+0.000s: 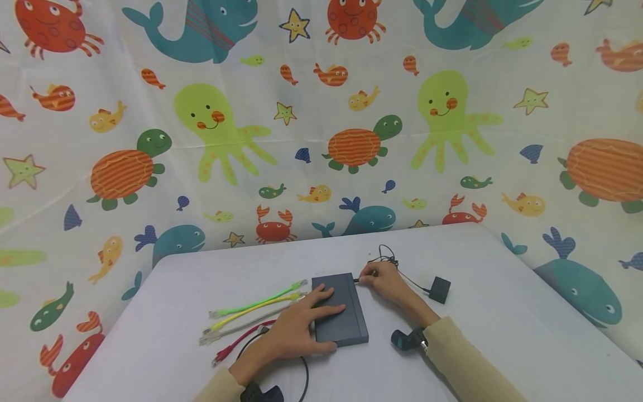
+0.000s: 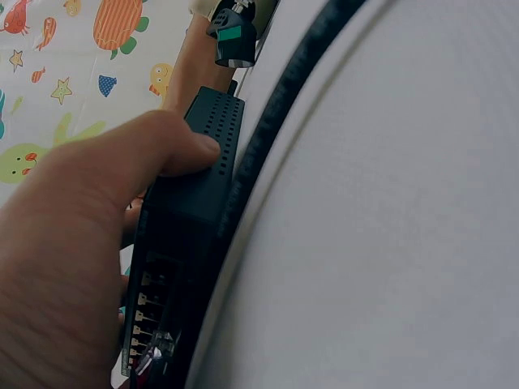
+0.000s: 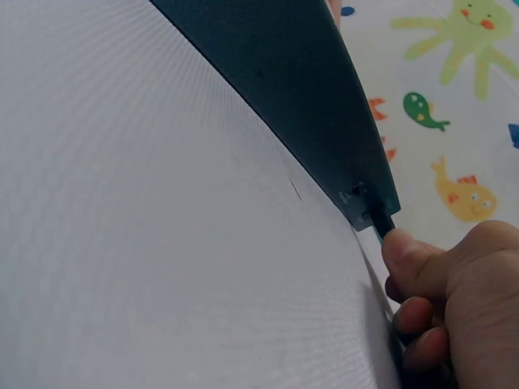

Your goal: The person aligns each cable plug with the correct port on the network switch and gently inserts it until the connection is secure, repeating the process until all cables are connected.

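A dark grey network switch (image 1: 341, 312) lies flat on the table. My left hand (image 1: 296, 329) rests on it, fingers spread over the top and thumb (image 2: 190, 154) against the vented near side. A row of ports (image 2: 144, 312) shows on its left side in the left wrist view. At the switch's far right corner, my right hand (image 1: 387, 282) pinches a black power plug (image 3: 381, 220) between thumb and fingertips. The plug's tip meets the socket in the switch's side. Its thin cord (image 1: 412, 282) leads to a square black power adapter (image 1: 439, 290) on the right.
Left of the switch lie green (image 1: 256, 300), yellow (image 1: 251, 312), grey (image 1: 241, 324) and red (image 1: 241, 341) network cables, the red one partly behind my left hand. A black cable (image 1: 305, 377) runs by my left wrist. A patterned curtain (image 1: 301, 184) hangs behind the table.
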Tool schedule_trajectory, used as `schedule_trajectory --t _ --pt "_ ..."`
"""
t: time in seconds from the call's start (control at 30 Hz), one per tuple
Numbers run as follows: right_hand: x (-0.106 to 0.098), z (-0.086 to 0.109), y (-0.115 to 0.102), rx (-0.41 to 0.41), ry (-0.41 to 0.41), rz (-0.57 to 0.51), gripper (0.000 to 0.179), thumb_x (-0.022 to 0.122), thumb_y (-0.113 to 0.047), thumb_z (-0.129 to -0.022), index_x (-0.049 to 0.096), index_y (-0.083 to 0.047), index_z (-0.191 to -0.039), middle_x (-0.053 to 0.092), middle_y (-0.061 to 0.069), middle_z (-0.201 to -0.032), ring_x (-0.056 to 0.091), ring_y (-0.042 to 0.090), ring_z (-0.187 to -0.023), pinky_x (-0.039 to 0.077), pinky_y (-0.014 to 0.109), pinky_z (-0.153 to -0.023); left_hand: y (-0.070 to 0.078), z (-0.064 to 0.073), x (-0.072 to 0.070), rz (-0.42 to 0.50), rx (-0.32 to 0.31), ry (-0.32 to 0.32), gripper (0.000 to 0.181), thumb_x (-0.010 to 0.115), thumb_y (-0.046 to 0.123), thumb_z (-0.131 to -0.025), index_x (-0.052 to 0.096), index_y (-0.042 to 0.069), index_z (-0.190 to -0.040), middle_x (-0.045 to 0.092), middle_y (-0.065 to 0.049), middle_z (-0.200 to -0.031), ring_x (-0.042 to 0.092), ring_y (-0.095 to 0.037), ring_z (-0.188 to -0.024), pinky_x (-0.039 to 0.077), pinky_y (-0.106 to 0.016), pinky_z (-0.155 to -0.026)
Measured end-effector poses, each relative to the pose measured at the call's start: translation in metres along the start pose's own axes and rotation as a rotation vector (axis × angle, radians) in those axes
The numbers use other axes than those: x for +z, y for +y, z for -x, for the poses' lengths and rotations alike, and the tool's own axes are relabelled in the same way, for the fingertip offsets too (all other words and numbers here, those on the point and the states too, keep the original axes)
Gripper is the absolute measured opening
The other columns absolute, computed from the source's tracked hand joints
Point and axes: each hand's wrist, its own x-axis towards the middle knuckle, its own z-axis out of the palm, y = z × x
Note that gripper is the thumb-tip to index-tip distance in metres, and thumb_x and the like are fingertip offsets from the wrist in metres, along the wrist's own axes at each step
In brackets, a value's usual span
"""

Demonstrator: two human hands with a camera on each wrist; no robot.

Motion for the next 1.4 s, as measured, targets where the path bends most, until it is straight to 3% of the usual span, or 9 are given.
schedule_trajectory --t 0.77,1.03,1.4 --pt "0.0022 -0.0012 0.0022 0.001 0.003 0.008 0.006 0.074 -0.016 -0.082 0.070 -0.019 -0.081 0.067 -0.007 -0.082 0.053 0.011 -0.071 0.042 0.026 -0.068 -0.0017 -0.0005 0.0016 -0.001 0.016 0.000 0.065 0.061 0.069 -0.078 0.038 0.056 -0.137 0.029 0.012 -0.157 0.022 -0.024 -0.149 0.038 -0.059 -0.105" --pt "0.0044 -0.0020 -0.0009 -0.005 0.005 0.067 0.005 0.072 -0.018 -0.084 0.071 -0.019 -0.079 0.068 -0.007 -0.084 0.052 0.009 -0.072 0.041 0.026 -0.069 -0.0016 0.0003 -0.0003 0.014 0.021 -0.002 0.065 0.062 0.069 -0.077 0.041 0.055 -0.137 0.031 0.010 -0.157 0.022 -0.024 -0.149 0.038 -0.059 -0.105" --pt "0.0050 -0.0026 0.0010 0.027 -0.007 0.035 0.004 0.073 -0.018 -0.083 0.072 -0.016 -0.080 0.068 -0.006 -0.083 0.053 0.011 -0.075 0.041 0.027 -0.072 0.0018 0.0000 -0.0028 0.038 0.011 -0.021 0.064 0.063 0.067 -0.077 0.043 0.055 -0.136 0.031 0.009 -0.157 0.020 -0.024 -0.150 0.036 -0.059 -0.107"
